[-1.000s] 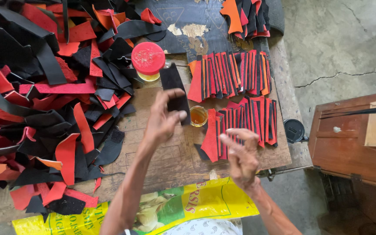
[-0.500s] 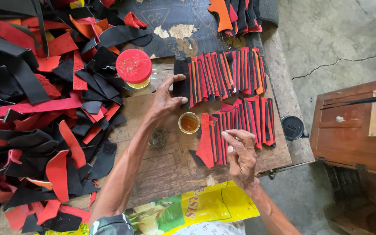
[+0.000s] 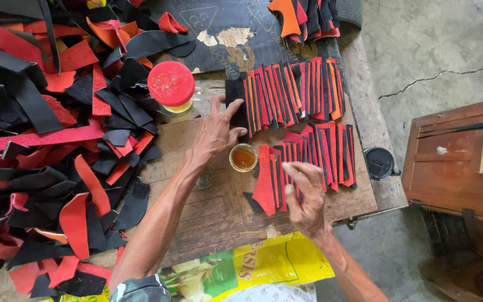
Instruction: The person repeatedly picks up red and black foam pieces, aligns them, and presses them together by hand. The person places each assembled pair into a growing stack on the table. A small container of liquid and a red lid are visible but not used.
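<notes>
- The left hand (image 3: 214, 132) lies flat, fingers spread, just left of the small cup (image 3: 244, 157) of amber liquid; its fingertips press a black piece (image 3: 236, 103) at the left end of the upper row (image 3: 289, 92) of red and black strips.
- That black piece sits above the cup, touching the row's first orange strip.
- The right hand (image 3: 307, 197) hovers right of and below the cup, fingers loosely curled and slightly apart, clamped on nothing; one fingertip looks wet or pale.
- It is over the lower row (image 3: 314, 154) of strips, which starts just right of the cup.
- A red-lidded jar (image 3: 171, 85) stands up and left of the cup.
- A heap of scraps (image 3: 51, 140) spreads far left of the cup.
- The wooden board (image 3: 213, 218) carries the cup.
</notes>
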